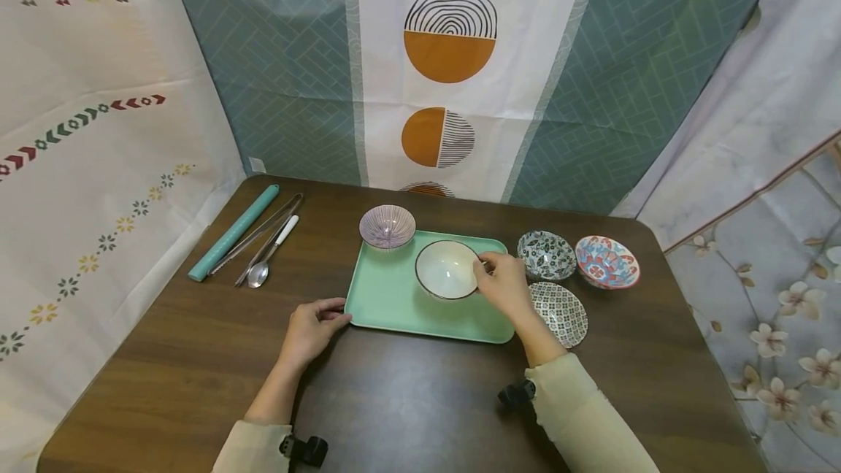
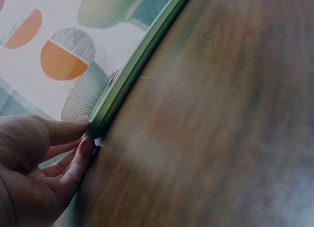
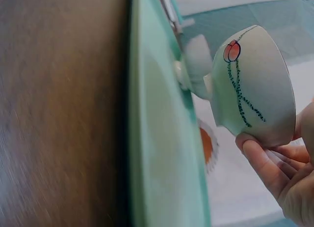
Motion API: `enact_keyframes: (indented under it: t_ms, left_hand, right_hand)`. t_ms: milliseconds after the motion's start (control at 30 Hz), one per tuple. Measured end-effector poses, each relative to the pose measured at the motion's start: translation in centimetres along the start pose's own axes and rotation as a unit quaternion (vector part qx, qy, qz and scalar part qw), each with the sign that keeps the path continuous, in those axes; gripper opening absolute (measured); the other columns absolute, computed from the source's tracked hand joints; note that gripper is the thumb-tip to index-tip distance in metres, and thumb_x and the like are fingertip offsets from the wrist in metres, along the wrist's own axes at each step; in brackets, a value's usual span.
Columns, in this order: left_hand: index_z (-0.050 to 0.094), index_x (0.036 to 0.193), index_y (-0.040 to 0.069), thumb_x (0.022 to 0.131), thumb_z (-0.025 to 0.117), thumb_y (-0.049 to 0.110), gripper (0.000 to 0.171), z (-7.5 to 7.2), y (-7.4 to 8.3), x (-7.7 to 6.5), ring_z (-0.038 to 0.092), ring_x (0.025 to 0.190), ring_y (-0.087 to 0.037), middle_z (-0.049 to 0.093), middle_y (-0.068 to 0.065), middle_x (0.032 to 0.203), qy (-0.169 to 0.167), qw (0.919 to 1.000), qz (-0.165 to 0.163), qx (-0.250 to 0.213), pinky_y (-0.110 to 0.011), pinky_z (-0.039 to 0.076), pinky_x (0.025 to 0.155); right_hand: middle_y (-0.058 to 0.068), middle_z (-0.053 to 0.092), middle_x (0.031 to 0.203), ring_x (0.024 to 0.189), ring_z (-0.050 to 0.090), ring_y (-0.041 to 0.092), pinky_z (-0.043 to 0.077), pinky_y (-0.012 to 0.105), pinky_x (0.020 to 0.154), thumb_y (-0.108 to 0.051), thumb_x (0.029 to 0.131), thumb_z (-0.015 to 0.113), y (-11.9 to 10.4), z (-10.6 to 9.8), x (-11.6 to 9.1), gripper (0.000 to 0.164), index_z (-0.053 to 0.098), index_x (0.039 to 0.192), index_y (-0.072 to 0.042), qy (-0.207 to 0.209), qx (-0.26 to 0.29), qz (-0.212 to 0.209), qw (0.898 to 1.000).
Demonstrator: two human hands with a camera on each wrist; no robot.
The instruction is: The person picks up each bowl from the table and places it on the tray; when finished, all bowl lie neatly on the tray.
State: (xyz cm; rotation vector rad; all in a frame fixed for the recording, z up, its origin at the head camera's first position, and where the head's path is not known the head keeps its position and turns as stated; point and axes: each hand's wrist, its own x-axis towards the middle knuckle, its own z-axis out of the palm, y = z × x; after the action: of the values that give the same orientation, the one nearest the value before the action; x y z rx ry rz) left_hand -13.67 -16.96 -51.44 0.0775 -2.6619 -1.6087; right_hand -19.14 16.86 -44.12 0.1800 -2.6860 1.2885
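In the head view my right hand [image 1: 504, 282] pinches the right side of a white bowl [image 1: 445, 273] with a dark rim. The right wrist view shows this bowl [image 3: 255, 89] held up over the tray, with a red tulip painted on its outside. My left hand [image 1: 312, 331] is at the front left corner of the mint-green tray [image 1: 394, 312]. In the left wrist view, thumb and fingers grip the tray's edge [image 2: 110, 106]. A purple striped bowl [image 1: 388, 226] sits at the tray's back left corner.
Right of the tray stand a dark floral bowl [image 1: 546, 255], a red and blue patterned bowl [image 1: 607, 262] and a small patterned dish [image 1: 558, 314]. On the left lie a teal roll [image 1: 233, 232], metal tongs [image 1: 256, 233] and a spoon [image 1: 258, 274]. Curtains hang behind the wooden table [image 1: 197, 356].
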Motion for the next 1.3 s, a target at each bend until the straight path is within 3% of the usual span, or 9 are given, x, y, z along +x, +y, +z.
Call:
enact_keyframes:
  t_ms: [500,800,933,1067,1167,1300]
  left_hand:
    - [0.073,0.114,-0.007,0.087,0.078,0.002,0.029,-0.1,0.2,0.5,0.073,0.087,-0.026,0.075,-0.018,0.096,0.000,0.9999,-0.009,-0.011,-0.016,0.052,0.067]
    - [0.073,0.113,-0.007,0.086,0.079,0.002,0.029,0.2,-0.1,-0.1,0.072,0.084,-0.022,0.075,-0.017,0.096,-0.006,0.9998,-0.015,-0.011,-0.018,0.053,0.066]
    - [0.072,0.113,-0.008,0.086,0.078,0.000,0.029,0.4,-0.2,-0.1,0.072,0.084,-0.023,0.074,-0.020,0.100,-0.003,0.9998,-0.009,-0.018,-0.019,0.054,0.067]
    - [0.072,0.114,-0.009,0.087,0.077,-0.001,0.029,0.4,-0.1,-0.1,0.072,0.086,-0.025,0.074,-0.021,0.103,-0.004,0.9997,-0.012,-0.023,-0.017,0.053,0.067]
    - [0.072,0.114,-0.009,0.087,0.078,-0.001,0.029,0.3,0.0,-0.1,0.072,0.086,-0.026,0.073,-0.022,0.103,-0.004,0.9995,-0.018,-0.026,-0.016,0.052,0.066]
    - [0.072,0.114,-0.009,0.087,0.078,0.000,0.029,0.1,0.1,0.0,0.073,0.087,-0.027,0.074,-0.021,0.103,0.000,0.9995,-0.018,-0.026,-0.016,0.052,0.066]
  right_hand:
    - [0.011,0.071,0.070,0.049,0.066,0.013,0.050,0.026,0.046,-0.004,0.094,0.063,-1.8,7.1,1.2,0.017,0.074,0.103,0.005,-0.043,0.057,0.010,0.997]
    - [0.011,0.072,0.074,0.050,0.067,0.013,0.052,0.026,0.048,-0.007,0.096,0.063,-2.5,10.1,0.5,0.019,0.072,0.108,0.005,-0.078,0.078,0.024,0.994]
    - [0.014,0.072,0.079,0.054,0.070,0.018,0.055,0.028,0.050,-0.012,0.098,0.064,-2.8,10.3,0.3,0.022,0.070,0.112,0.005,-0.107,0.105,0.015,0.989]
    - [0.012,0.073,0.083,0.058,0.071,0.021,0.055,0.028,0.054,-0.023,0.101,0.064,-3.1,9.6,0.3,0.029,0.070,0.117,0.000,-0.139,0.095,0.006,0.986]
    - [0.010,0.074,0.085,0.061,0.073,0.021,0.052,0.028,0.054,-0.030,0.101,0.064,-3.3,8.6,0.3,0.030,0.072,0.117,-0.005,-0.138,0.070,-0.004,0.988]
    - [0.010,0.076,0.090,0.068,0.074,0.025,0.052,0.030,0.057,-0.028,0.101,0.064,-3.4,6.8,0.5,0.027,0.073,0.114,-0.007,-0.116,0.068,-0.017,0.991]
